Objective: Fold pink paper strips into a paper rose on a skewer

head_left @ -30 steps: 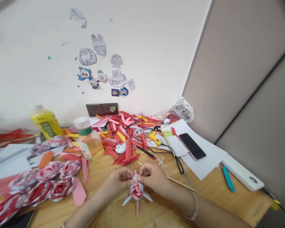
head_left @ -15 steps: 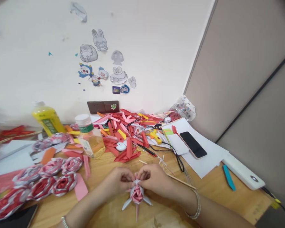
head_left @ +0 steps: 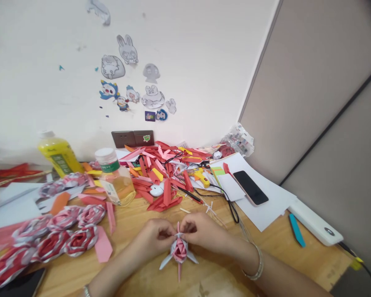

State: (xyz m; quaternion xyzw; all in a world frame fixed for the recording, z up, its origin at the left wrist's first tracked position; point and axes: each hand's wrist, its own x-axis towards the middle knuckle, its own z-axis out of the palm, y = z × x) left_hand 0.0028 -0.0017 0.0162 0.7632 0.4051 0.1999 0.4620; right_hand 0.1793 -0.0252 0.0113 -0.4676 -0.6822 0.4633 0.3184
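Observation:
Both hands meet low in the middle of the head view over a wooden desk (head_left: 136, 225). My left hand (head_left: 154, 239) and my right hand (head_left: 200, 233) each pinch the top of a small pink and white folded paper rose (head_left: 179, 251), whose pointed paper strips stick out left, right and down. The fingers of both hands are closed on its upper petals. A bracelet circles my right wrist. Several finished paper roses (head_left: 64, 235) lie to the left of my left hand.
A heap of red, pink and yellow paper strips (head_left: 163, 173) lies behind my hands, with a clear bottle (head_left: 114, 179) and a yellow bottle (head_left: 57, 154) to its left. A phone (head_left: 250, 187) rests on white sheets at right, beside a white power strip (head_left: 315, 225).
My hands and the paper rose have stayed in about the same spot; the fingers have shifted slightly on the top petals. The camera has drifted a little.

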